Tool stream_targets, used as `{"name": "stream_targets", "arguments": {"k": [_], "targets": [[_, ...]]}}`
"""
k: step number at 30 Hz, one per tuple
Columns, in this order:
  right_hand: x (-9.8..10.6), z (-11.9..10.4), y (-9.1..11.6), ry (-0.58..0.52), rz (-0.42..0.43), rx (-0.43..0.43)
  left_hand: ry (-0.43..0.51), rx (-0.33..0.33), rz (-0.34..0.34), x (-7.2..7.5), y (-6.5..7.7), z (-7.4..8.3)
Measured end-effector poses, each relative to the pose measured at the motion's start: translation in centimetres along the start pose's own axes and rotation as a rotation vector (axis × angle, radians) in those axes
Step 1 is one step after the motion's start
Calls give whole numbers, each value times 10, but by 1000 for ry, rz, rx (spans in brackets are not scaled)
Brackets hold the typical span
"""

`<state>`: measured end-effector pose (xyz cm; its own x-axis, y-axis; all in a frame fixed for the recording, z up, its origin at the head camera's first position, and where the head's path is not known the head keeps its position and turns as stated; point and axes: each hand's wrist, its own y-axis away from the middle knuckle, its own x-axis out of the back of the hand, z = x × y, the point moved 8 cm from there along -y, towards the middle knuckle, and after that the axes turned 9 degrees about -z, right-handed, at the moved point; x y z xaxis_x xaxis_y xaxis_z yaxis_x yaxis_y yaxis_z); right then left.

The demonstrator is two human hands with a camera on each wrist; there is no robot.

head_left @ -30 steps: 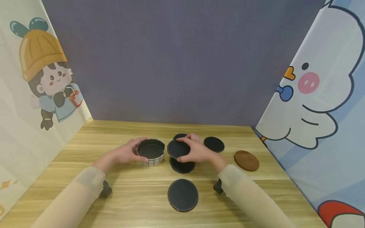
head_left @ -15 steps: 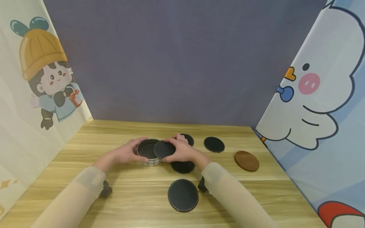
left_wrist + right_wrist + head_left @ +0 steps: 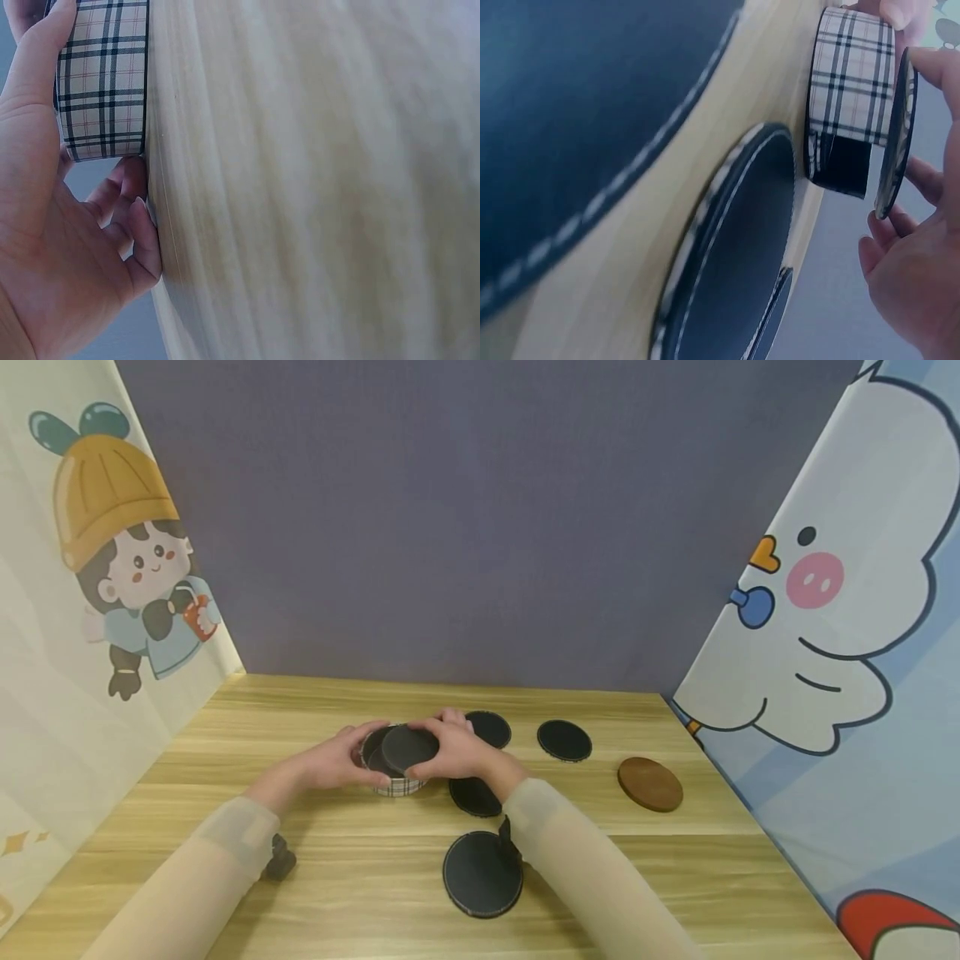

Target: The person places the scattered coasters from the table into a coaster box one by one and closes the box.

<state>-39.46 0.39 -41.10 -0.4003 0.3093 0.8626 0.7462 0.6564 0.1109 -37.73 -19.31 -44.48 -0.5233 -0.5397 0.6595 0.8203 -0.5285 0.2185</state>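
A round coaster holder [image 3: 400, 787] with tartan-patterned sides and a dark inside stands on the table. My left hand [image 3: 341, 758] grips it from the left, thumb near the front and fingers behind; the left wrist view shows the plaid wall [image 3: 105, 82] close to the thumb. My right hand [image 3: 459, 752] pinches a round black coaster [image 3: 409, 748] by its edge, over the holder's opening. In the right wrist view this coaster [image 3: 900, 142] is seen edge-on, tilted beside the holder's rim, where the wall has a gap. The holder's floor is partly hidden.
Several black stitched coasters lie flat: one at the back [image 3: 490, 729], one further right [image 3: 564, 740], one partly under my right hand [image 3: 474, 797], one in front [image 3: 482, 874]. A brown round disc [image 3: 650, 784] lies at the right.
My right hand has moved left with the coaster, from above the other coasters to over the holder. My left hand has stayed on the holder.
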Motion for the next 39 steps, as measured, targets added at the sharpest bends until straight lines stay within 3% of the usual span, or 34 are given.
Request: {"name": "stream_targets", "arguments": {"k": [31,39], "targets": [[-9,-9,-17,67,-52,22,28,-20,-24,0,2,3],[-10,-7,-16,49,-60,15,-8,-17,-7,0,-1,-2]]}}
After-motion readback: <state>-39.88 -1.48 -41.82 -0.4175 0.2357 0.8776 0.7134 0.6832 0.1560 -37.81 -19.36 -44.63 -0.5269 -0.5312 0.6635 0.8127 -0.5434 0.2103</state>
